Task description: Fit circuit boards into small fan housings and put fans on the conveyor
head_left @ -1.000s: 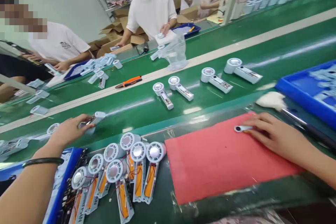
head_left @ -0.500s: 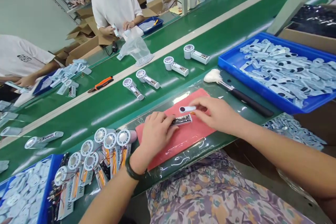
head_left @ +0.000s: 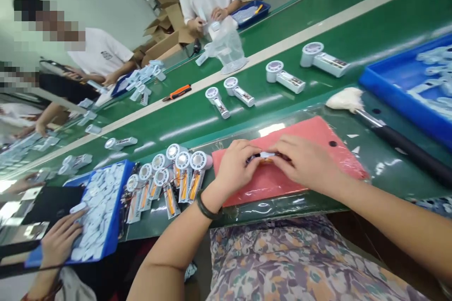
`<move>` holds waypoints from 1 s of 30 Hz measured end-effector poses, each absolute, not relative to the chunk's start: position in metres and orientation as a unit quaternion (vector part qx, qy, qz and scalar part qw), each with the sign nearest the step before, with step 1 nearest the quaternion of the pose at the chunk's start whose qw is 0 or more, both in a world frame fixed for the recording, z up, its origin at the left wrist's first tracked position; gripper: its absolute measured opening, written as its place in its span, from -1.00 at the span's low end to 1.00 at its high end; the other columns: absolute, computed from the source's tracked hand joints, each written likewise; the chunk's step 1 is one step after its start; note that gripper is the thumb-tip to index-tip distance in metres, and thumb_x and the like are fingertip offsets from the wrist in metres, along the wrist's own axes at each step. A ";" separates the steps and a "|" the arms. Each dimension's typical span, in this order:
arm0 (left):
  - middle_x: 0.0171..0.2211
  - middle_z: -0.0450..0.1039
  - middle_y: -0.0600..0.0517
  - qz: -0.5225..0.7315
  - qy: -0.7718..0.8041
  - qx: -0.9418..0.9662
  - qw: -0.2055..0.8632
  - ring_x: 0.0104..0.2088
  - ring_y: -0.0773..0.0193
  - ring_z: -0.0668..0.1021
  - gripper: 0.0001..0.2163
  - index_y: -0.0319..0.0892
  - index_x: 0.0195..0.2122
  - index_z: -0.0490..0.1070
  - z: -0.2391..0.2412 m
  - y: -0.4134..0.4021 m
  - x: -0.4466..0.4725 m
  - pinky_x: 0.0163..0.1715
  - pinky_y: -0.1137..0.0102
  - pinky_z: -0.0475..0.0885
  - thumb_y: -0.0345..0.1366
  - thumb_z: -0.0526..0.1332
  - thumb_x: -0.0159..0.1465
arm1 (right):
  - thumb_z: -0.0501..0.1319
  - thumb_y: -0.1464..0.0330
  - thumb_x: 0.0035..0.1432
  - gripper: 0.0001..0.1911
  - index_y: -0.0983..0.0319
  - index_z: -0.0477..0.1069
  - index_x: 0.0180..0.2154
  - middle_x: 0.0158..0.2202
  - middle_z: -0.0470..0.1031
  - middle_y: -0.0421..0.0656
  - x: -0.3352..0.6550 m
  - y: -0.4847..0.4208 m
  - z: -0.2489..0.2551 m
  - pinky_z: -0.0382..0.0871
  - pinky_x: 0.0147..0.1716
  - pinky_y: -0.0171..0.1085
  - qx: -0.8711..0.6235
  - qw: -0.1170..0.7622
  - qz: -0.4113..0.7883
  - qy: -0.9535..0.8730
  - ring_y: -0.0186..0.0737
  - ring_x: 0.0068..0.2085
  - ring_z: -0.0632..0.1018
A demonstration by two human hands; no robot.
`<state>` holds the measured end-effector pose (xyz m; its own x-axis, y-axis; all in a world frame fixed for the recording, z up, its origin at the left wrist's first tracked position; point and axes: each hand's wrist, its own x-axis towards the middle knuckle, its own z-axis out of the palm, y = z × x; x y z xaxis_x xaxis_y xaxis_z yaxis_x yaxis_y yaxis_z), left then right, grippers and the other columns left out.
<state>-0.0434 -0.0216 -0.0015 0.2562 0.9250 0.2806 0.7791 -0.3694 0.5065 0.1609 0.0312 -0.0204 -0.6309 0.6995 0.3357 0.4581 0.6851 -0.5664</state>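
Over the pink mat (head_left: 271, 188) my left hand (head_left: 237, 164) and my right hand (head_left: 300, 160) meet, with fingers closed on the two ends of a small handheld-fan handle piece (head_left: 265, 154). A light strip of it shows between the fingertips, with a yellowish edge below. The fingers hide most of it, including whether the pale cover is seated. A small black dot (head_left: 332, 143) lies on the mat to the right of my right hand.
Fan bodies (head_left: 199, 161) with orange cells cluster left of the mat. Assembled fans (head_left: 284, 77) lie on the green belt. A black-handled brush (head_left: 399, 138) and blue tray (head_left: 399, 73) are right. At lower left, another person's hand (head_left: 61, 235) touches a blue bin (head_left: 122, 197). Pliers (head_left: 178, 92) lie beyond.
My right hand has brought the pale cover with the black oval to the handle piece in my left hand. The view has swung left, and another person's hand appears at the left bin.
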 end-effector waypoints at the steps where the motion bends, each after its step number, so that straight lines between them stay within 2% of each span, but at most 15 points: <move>1: -0.15 0.63 -0.04 0.271 0.553 0.776 0.138 -0.06 0.16 0.60 -0.90 -0.14 -0.15 0.57 -0.002 -0.021 -0.043 0.04 0.17 0.52 -0.33 0.26 0.39 | 0.06 0.23 0.40 -0.70 0.15 0.54 -0.22 -0.22 0.57 -0.05 0.162 0.032 -0.025 0.47 -0.22 -0.09 -0.329 0.292 0.242 -0.865 -0.04 -0.18 0.58; 4: -0.17 0.64 -0.02 0.249 0.567 0.772 0.143 -0.07 0.16 0.61 -0.93 -0.13 -0.17 0.58 -0.002 -0.021 -0.042 0.04 0.18 0.53 -0.36 0.28 0.37 | 0.08 0.18 0.38 -0.70 0.11 0.54 -0.24 -0.17 0.60 -0.08 0.164 0.037 -0.037 0.52 -0.15 -0.05 -0.328 0.306 0.342 -0.826 -0.04 -0.15 0.62; 6: -0.18 0.64 -0.01 0.233 0.556 0.787 0.134 -0.01 0.12 0.60 -0.93 -0.12 -0.18 0.57 0.000 -0.025 -0.041 0.09 0.13 0.52 -0.35 0.29 0.37 | 0.11 0.15 0.35 -0.72 0.10 0.54 -0.15 -0.11 0.63 -0.08 0.168 0.039 -0.042 0.55 -0.12 -0.02 -0.331 0.278 0.390 -0.813 -0.02 -0.10 0.63; 9: -0.11 0.63 -0.06 0.220 0.530 0.813 0.101 0.11 0.02 0.55 -0.91 -0.11 -0.15 0.57 0.002 -0.041 -0.038 0.20 -0.02 0.46 -0.29 0.30 0.36 | 0.21 0.16 0.29 -0.62 0.11 0.48 0.09 0.09 0.58 -0.03 0.176 0.037 -0.039 0.50 0.05 0.07 -0.319 0.221 0.383 -0.839 0.06 0.08 0.59; 11: -0.03 0.62 -0.10 0.213 0.535 0.814 0.081 0.15 -0.05 0.53 -0.84 -0.11 -0.06 0.55 0.000 -0.052 -0.036 0.20 -0.10 0.45 -0.26 0.29 0.36 | 0.24 0.23 0.28 -0.56 0.12 0.44 0.17 0.13 0.55 -0.01 0.179 0.031 -0.035 0.44 0.14 0.11 -0.288 0.184 0.360 -0.868 0.07 0.14 0.55; 14: 0.03 0.60 -0.14 0.202 0.561 0.800 0.065 0.17 -0.11 0.52 -0.78 -0.14 0.03 0.51 -0.007 -0.061 -0.033 0.16 -0.11 0.47 -0.31 0.22 0.39 | 0.17 0.32 0.34 -0.61 0.17 0.45 0.17 0.07 0.56 0.01 0.177 0.023 -0.030 0.39 0.15 0.10 -0.269 0.168 0.329 -0.889 0.04 0.11 0.53; 18: 0.01 0.61 -0.12 0.184 0.560 0.806 0.043 0.16 -0.15 0.52 -0.79 -0.18 0.01 0.50 -0.011 -0.060 -0.029 0.16 -0.09 0.47 -0.33 0.14 0.42 | 0.08 0.32 0.42 -0.62 0.23 0.43 0.18 0.09 0.54 0.03 0.174 0.019 -0.031 0.36 0.14 0.10 -0.284 0.180 0.299 -0.893 0.06 0.12 0.49; 22: 0.04 0.59 -0.15 0.165 0.541 0.824 0.039 0.18 -0.15 0.51 -0.78 -0.20 0.03 0.47 -0.007 -0.059 -0.031 0.16 -0.09 0.46 -0.32 0.14 0.42 | 0.12 0.29 0.40 -0.61 0.22 0.40 0.19 0.10 0.53 0.05 0.176 0.018 -0.033 0.36 0.10 0.08 -0.255 0.174 0.287 -0.907 0.06 0.11 0.47; 27: 0.00 0.60 -0.13 0.149 0.554 0.818 0.038 0.09 -0.06 0.55 -0.80 -0.17 -0.01 0.47 -0.004 -0.057 -0.031 0.14 -0.01 0.46 -0.34 0.11 0.43 | 0.12 0.33 0.38 -0.63 0.24 0.44 0.15 0.08 0.53 0.05 0.171 0.017 -0.033 0.35 0.11 0.12 -0.275 0.178 0.282 -0.902 0.08 0.08 0.47; 30: -0.05 0.60 -0.14 0.113 0.529 0.841 0.006 0.05 -0.08 0.55 -0.79 -0.17 0.01 0.47 0.003 -0.053 -0.030 0.07 0.00 0.48 -0.33 0.17 0.38 | 0.17 0.35 0.35 -0.61 0.26 0.44 0.17 0.09 0.55 0.04 0.169 0.014 -0.030 0.35 0.15 0.13 -0.286 0.185 0.309 -0.888 0.07 0.10 0.49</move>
